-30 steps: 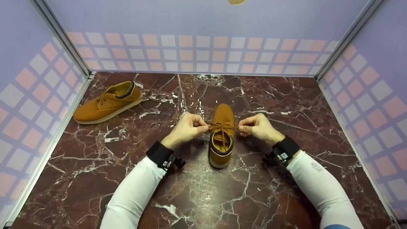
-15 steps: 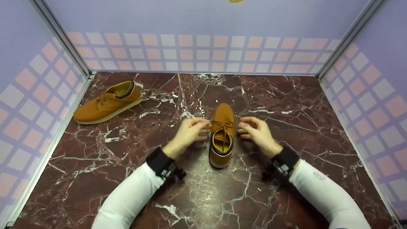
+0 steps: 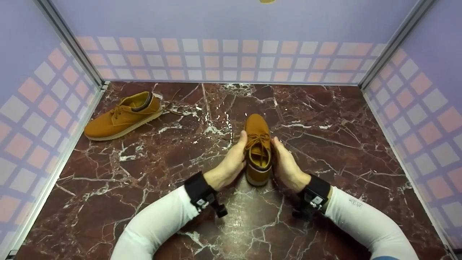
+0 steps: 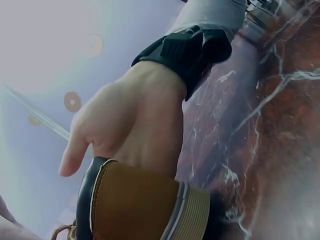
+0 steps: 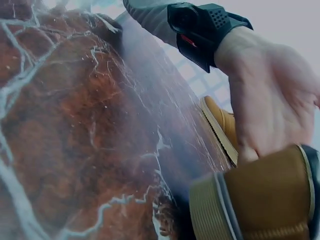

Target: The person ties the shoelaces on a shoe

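Near centre, tan shoe point(image 3: 258, 144) (laced).

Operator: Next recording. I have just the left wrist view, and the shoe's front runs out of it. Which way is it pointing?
Observer: The head view shows the shoe with its toe toward the back wall.
Operator: Noted. What is along its left side?
Observer: The left hand, with its thumb pointing forward near the laces.
Operator: Anything else I'm missing, off to the left?
Observer: Yes, a second shoe standing on its sole; the head view has it whole, and the right wrist view catches part of it.
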Motion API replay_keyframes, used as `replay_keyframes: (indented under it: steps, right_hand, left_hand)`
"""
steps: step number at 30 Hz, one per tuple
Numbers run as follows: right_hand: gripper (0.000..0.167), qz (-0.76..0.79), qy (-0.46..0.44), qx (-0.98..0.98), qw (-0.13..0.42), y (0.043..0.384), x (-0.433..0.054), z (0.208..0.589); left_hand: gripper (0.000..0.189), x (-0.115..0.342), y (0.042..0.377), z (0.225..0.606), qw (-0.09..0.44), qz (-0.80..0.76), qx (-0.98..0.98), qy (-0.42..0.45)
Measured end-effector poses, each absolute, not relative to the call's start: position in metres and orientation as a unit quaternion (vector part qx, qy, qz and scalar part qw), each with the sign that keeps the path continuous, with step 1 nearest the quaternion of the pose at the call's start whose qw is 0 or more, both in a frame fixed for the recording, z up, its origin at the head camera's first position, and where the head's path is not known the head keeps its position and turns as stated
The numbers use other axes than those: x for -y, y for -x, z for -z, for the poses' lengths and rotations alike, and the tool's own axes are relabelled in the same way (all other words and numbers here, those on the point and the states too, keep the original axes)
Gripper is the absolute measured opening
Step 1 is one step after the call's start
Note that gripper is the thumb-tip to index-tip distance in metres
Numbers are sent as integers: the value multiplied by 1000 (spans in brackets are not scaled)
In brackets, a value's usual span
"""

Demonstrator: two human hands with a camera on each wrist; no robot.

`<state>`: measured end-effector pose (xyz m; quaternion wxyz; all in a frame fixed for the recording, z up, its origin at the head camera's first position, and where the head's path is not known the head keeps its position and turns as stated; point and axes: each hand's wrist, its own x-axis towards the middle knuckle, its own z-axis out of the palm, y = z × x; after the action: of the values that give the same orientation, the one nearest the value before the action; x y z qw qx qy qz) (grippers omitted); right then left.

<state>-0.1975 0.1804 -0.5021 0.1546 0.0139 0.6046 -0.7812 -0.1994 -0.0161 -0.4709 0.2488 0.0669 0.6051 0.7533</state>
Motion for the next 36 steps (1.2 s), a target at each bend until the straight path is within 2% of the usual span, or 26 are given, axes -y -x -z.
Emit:
replay_keyframes:
  steps: [11, 20, 29, 32, 36]
  right_hand:
    - [67, 789, -67, -600, 115, 236, -199, 503]
    - [64, 773, -106, -621, 75, 277, -220, 500]
    - [70, 752, -113, -644, 76, 294, -225, 500]
    - [69, 753, -103, -645, 80, 295, -227, 499]
    - [67, 764, -83, -632, 96, 294, -234, 498]
  left_hand:
    - [79, -39, 243, 478, 252, -754, -603, -65]
    - [82, -77, 282, 477, 221, -760, -611, -21]
    - [79, -84, 295, 476, 210, -759, -616, -22]
    - [74, -80, 298, 477, 206, -758, -617, -48]
    - [73, -65, 304, 482, 225, -758, -611, -51]
